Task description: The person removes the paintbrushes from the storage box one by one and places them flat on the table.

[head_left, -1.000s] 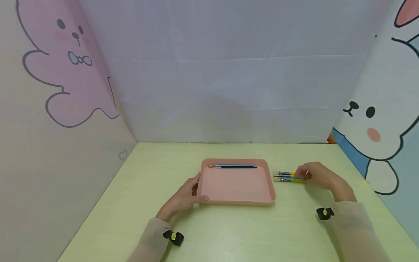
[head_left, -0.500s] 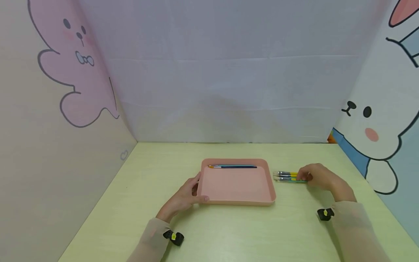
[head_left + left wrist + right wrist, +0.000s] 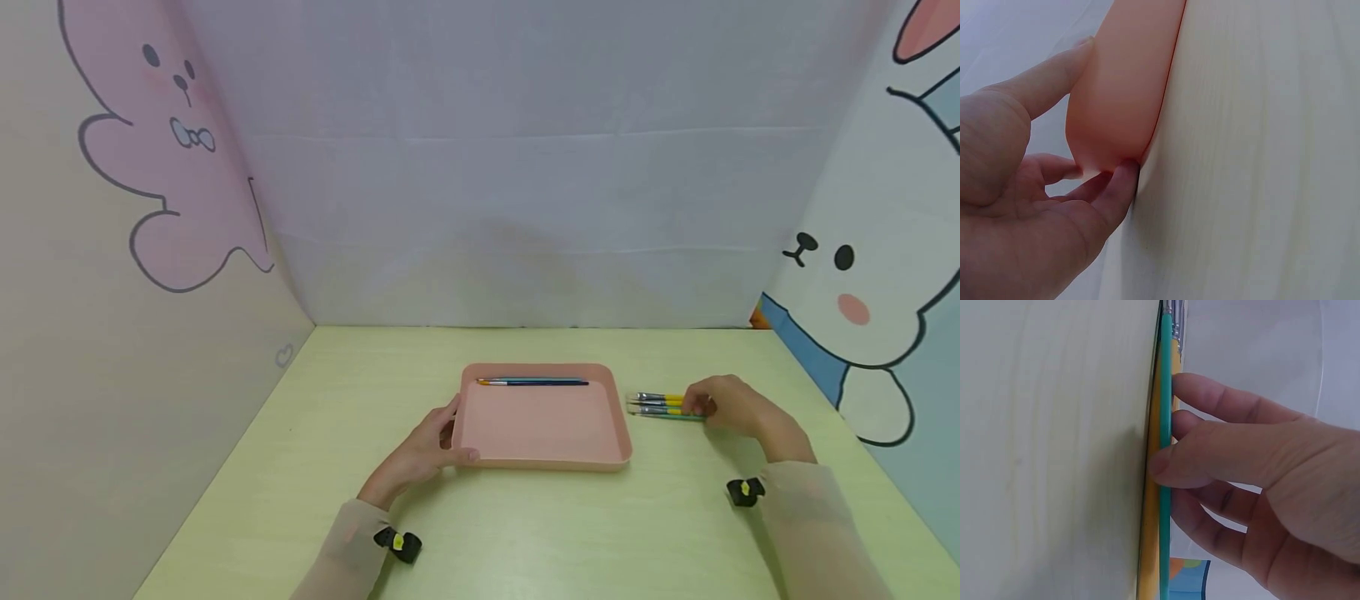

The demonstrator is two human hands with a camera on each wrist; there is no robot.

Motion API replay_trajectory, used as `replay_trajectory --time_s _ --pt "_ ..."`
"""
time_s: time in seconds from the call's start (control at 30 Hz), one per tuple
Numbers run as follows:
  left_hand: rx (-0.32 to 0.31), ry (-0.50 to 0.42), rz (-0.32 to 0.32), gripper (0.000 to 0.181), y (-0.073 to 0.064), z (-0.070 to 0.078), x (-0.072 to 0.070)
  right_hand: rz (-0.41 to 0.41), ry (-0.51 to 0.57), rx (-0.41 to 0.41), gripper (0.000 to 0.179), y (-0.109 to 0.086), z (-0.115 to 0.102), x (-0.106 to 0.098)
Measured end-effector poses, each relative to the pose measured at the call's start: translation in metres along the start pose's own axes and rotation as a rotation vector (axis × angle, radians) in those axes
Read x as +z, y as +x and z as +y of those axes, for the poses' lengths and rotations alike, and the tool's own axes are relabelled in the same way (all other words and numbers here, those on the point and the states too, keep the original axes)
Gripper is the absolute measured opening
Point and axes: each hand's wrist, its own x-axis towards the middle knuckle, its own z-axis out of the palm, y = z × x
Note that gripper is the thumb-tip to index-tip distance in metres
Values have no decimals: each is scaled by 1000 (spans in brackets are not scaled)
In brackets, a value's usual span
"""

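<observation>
A pink tray (image 3: 540, 429) lies on the table, with two slim dark and blue paintbrushes (image 3: 543, 382) along its far side. My left hand (image 3: 420, 450) grips the tray's near left corner. In the left wrist view the thumb is at the tray's upper edge and the fingers at its underside (image 3: 1125, 165). Right of the tray, several paintbrushes (image 3: 654, 400) lie side by side, bristles toward the tray. My right hand (image 3: 727, 406) pinches their handles. In the right wrist view its thumb crosses a green paintbrush (image 3: 1166, 381) onto a yellow paintbrush (image 3: 1149, 556); other fingertips are hidden behind.
The pale wooden table (image 3: 525, 533) is bounded by a plain back wall (image 3: 525, 208). A pink cartoon animal (image 3: 180, 167) decorates the left wall, and a white cartoon rabbit (image 3: 885, 250) the right one. Black wrist cameras sit on both sleeves.
My right hand has shifted slightly right along the handles. The green paintbrush has moved from on top of the yellow ones to the near side of the group. My left hand and the tray stay still.
</observation>
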Motion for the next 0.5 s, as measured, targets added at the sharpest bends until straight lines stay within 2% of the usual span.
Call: replay_trajectory --time_s 0.5 --pt "3 15 1 106 0 -2 -1 14 -24 3 40 2 0 1"
